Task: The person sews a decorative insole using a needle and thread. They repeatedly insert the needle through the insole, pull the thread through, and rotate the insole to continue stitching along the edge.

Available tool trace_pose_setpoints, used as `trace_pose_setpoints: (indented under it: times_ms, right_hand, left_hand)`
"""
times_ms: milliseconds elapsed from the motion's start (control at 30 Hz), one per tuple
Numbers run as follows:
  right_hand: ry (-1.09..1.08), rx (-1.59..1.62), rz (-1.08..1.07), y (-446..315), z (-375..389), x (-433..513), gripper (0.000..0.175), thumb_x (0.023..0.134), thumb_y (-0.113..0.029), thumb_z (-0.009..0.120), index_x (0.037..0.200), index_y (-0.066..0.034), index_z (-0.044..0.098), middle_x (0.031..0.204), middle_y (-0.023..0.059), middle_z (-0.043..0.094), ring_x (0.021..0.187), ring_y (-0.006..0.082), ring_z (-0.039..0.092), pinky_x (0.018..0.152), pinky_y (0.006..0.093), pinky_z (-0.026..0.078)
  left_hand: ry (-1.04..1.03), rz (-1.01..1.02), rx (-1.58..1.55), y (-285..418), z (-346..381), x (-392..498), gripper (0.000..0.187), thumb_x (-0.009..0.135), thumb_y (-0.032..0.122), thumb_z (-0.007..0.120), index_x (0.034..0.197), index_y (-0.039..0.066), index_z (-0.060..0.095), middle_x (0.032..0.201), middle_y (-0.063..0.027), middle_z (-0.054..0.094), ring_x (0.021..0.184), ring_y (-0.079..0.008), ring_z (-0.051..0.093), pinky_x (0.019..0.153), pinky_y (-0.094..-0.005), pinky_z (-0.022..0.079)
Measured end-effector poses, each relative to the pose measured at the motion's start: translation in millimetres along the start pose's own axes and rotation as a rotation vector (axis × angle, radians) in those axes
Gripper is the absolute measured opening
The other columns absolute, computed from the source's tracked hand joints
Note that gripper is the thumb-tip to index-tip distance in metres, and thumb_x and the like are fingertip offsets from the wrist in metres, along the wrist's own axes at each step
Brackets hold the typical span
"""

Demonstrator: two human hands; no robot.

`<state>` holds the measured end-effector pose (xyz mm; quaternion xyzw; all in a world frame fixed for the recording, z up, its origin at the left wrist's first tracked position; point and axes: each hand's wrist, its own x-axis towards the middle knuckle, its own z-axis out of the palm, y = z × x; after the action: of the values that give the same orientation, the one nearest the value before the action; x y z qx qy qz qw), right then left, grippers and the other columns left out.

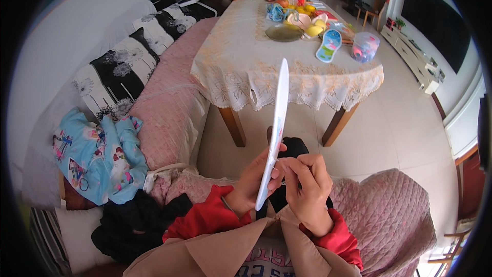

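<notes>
My left hand holds a thin, flat white insole-shaped piece upright, seen nearly edge-on, with small coloured print on its face. My right hand is just right of its lower half, thumb and forefinger pinched together. A fine thread or needle seems to run between those fingertips and the piece; which one is too small to tell. On the table ahead lies a blue and green printed insole, beside a clear round plastic tub with small coloured things in it.
A table with a lace-edged cloth stands ahead, bearing a dark oval plate, blue yarn and yellow items. Left is a sofa with a pink cover, cushions and blue printed clothing. Black cloth lies by my left sleeve.
</notes>
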<state>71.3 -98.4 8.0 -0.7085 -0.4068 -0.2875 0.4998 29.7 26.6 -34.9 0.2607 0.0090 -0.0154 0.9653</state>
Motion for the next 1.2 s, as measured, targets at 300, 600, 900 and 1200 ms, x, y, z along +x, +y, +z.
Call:
trace_pose_setpoints:
  times_ms: [300,600,900,1200]
  right_hand:
    - [-0.004,0.577,0.529,24.8,9.2,-15.8,0.008,0.081,-0.002,0.065,0.087,0.0007,0.062,0.084,0.0025,0.054,0.064,0.0063,0.05,0.054,0.0188,0.041]
    - [-0.014,0.894,0.673,37.2,12.7,-26.9,0.008,0.086,0.0,0.059,0.093,0.0027,0.058,0.091,0.0017,0.052,0.074,0.0068,0.054,0.067,0.019,0.044]
    - [-0.091,-0.029,0.183,35.8,3.8,-17.3,0.016,0.071,-0.001,0.07,0.085,-0.0035,0.066,0.088,0.006,0.053,0.061,0.0154,0.052,0.05,0.0262,0.043]
    - [-0.143,-0.111,-0.046,45.0,13.7,-29.3,0.015,0.072,0.002,0.064,0.084,-0.0053,0.059,0.091,0.007,0.058,0.065,0.0221,0.059,0.053,0.0301,0.047]
  left_hand:
    - [-0.077,0.046,0.128,4.3,-8.6,2.0,0.029,0.093,0.023,0.05,0.116,0.005,0.047,0.087,-0.0005,0.058,0.074,-0.0064,0.057,0.063,-0.0183,0.047]
    - [0.021,0.169,0.369,-4.6,-9.1,3.8,0.027,0.09,0.012,0.055,0.115,0.002,0.049,0.106,-0.0053,0.059,0.099,-0.0115,0.057,0.084,-0.0257,0.046]
    - [0.027,0.341,0.739,-6.1,-9.4,5.8,0.033,0.086,0.009,0.062,0.116,0.001,0.048,0.105,-0.0051,0.059,0.092,-0.0088,0.057,0.079,-0.0243,0.047]
    - [0.058,0.182,0.787,-16.6,-29.8,9.0,0.031,0.081,0.005,0.063,0.11,0.0,0.054,0.1,-0.0052,0.06,0.09,-0.0108,0.057,0.075,-0.0266,0.048]
